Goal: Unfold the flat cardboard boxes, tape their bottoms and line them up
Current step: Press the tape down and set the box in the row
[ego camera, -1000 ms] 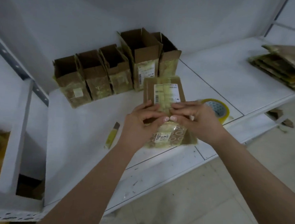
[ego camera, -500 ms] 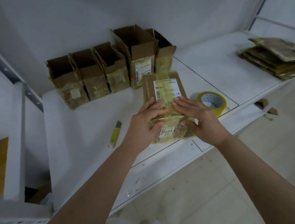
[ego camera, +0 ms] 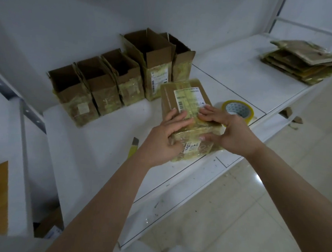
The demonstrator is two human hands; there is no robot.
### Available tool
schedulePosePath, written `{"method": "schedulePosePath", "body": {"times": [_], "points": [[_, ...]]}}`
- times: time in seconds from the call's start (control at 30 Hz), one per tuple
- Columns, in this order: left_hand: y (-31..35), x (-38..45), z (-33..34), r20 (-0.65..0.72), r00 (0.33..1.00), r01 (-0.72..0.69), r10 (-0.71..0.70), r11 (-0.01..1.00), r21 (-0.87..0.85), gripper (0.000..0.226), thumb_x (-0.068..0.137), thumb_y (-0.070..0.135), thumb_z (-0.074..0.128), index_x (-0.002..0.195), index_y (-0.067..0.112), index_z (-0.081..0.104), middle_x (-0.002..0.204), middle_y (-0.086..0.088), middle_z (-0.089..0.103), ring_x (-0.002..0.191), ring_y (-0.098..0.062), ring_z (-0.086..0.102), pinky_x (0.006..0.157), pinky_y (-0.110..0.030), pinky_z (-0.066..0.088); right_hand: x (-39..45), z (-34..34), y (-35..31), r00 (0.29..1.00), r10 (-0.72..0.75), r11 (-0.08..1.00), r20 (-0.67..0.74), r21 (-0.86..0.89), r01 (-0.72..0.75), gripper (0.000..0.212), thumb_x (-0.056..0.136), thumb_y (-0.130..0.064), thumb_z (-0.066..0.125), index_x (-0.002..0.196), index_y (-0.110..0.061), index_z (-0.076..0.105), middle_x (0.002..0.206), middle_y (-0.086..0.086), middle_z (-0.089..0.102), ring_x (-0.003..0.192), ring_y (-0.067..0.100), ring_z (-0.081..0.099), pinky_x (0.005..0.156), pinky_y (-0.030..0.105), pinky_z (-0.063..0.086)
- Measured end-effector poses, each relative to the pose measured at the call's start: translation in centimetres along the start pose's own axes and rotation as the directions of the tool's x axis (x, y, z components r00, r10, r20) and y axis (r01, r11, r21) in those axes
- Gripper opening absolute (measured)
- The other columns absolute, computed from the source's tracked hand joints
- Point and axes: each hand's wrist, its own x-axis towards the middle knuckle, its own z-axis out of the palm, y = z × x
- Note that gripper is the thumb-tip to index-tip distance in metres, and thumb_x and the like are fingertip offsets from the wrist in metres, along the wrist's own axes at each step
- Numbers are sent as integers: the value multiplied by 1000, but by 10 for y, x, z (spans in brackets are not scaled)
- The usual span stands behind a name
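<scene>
Since a second ago both hands have slid toward the box's near edge, thumbs now dropped onto its near face; the box itself has not shifted. Left hand [ego camera: 165, 137]: fingers flat along the top at the near-left corner, thumb on the near face, so it clasps that corner. Right hand [ego camera: 226, 130]: fingers straight and pressing flat on the tape strip across the top, thumb against the near face; nothing enclosed in it. Box [ego camera: 187, 99] stands upturned on the shelf [ego camera: 91, 159], near its front edge, taped bottom up. Step judged: smoothing the bottom tape over the edge, sealing nearly done. Next move probably calls for flipping the box open side up and setting it at the right end of the row. Left of the box, a knife [ego camera: 133, 147]. Just right of it, the tape roll [ego camera: 238, 109]. Behind the box, the row [ego camera: 113, 78] of five finished boxes, open tops up. Far right, the flat stack [ego camera: 303, 59].
</scene>
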Motion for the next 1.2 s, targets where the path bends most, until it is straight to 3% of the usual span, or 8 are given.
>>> {"method": "schedulePosePath", "body": {"times": [0.13, 0.27, 0.43, 0.63, 0.77, 1.0, 1.1, 1.2], "points": [[0, 1, -20, 167, 986, -26, 15, 998, 65, 77, 84, -13, 50, 141, 37, 40, 154, 23, 22, 142, 13, 1, 121, -42, 19, -2, 12, -4, 992, -2, 999, -122, -36, -2, 56, 72, -8, 84, 124, -5, 64, 137, 6, 58, 137, 12, 43, 116, 25, 30], [-5, 6, -42, 304, 948, -173, 97, 956, 235, 75, 88, -12, 54, 143, 35, 34, 157, 16, 22, 147, 2, 4, 120, -25, 11, -1, 7, -3, 996, 13, 998, -84, -64, -19, 55, 72, -8, 83, 124, -7, 65, 136, 3, 58, 136, 9, 43, 115, 21, 30], [-8, 13, -36, 146, 978, -180, 149, 956, 231, 57, 86, 12, 70, 132, 35, 47, 141, 21, 41, 142, -5, 26, 120, -33, 21, 0, 8, 0, 994, -4, 999, -106, -49, -1, 53, 71, -8, 84, 122, -6, 66, 134, 5, 60, 135, 11, 46, 115, 29, 34], [-18, 3, -4, -158, 958, -213, 240, 962, 171, 46, 84, 7, 73, 125, 24, 61, 136, 15, 52, 138, -6, 37, 116, -28, 29, -2, 13, 5, 989, -25, 1000, -149, -2, 25, 53, 70, -10, 85, 120, -9, 67, 132, 0, 60, 134, 10, 46, 115, 33, 36], [-21, 3, -2, -118, 967, -199, 227, 958, 207, 53, 79, 13, 79, 125, 29, 58, 138, 26, 45, 140, 4, 29, 117, -22, 25, -2, 8, 8, 995, -49, 999, -82, -19, 47, 54, 74, -3, 82, 125, -9, 64, 136, 2, 58, 137, 12, 43, 116, 34, 34], [-4, 3, 8, -258, 958, -106, 128, 990, 95, 36, 80, 12, 78, 113, 23, 68, 126, 20, 57, 134, -2, 41, 112, -42, 37, -1, -5, 9, 995, -87, 996, 44, -21, 88, 53, 82, 10, 69, 131, -7, 59, 142, 4, 52, 142, 15, 37, 119, 38, 28], [13, 8, 9, -276, 953, -44, 127, 957, 288, 38, 76, 35, 80, 110, 21, 70, 126, 10, 61, 129, -13, 46, 114, -41, 29, 0, -16, 11, 984, -106, 994, 140, 8, 106, 53, 86, 16, 60, 134, -6, 55, 146, 5, 48, 144, 15, 31, 120, 40, 26], [23, 16, 26, -151, 976, -46, 157, 826, 561, 63, 87, 45, 66, 142, 23, 47, 153, 1, 38, 144, -18, 25, 118, -36, 6, 1, -19, 13, 978, -112, 993, 178, 42, 106, 59, 86, 19, 56, 137, -9, 51, 148, 3, 45, 146, 11, 26, 120, 39, 25]]}}
